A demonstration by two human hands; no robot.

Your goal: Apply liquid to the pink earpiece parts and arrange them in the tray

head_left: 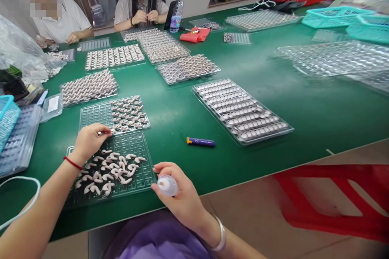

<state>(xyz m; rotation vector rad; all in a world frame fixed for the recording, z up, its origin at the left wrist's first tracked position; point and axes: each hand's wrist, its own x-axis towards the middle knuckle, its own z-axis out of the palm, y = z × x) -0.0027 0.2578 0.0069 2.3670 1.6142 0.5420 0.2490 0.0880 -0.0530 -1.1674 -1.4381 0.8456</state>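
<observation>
My left hand [91, 139] reaches over the near edge of a clear compartment tray [94, 115], its thumb and fingers pinched on a small pale piece that looks like an earbud shell [113, 131]. The right part of that tray holds rows of similar pieces [129, 112]. Nearer to me, a second clear tray [141, 178] carries a loose heap of white earbud shells [117, 166]. At its right edge, my right hand [185, 198] is wrapped round a small translucent squeeze bottle [167, 185], its tip pointing toward me.
A purple lighter [200, 142] lies right of the trays. Beyond it sits a tray of round-topped pieces [243, 109]. Several filled trays [115, 56] stand farther back, near two seated people and a water bottle [176, 14]. A red stool [328, 198] stands at right.
</observation>
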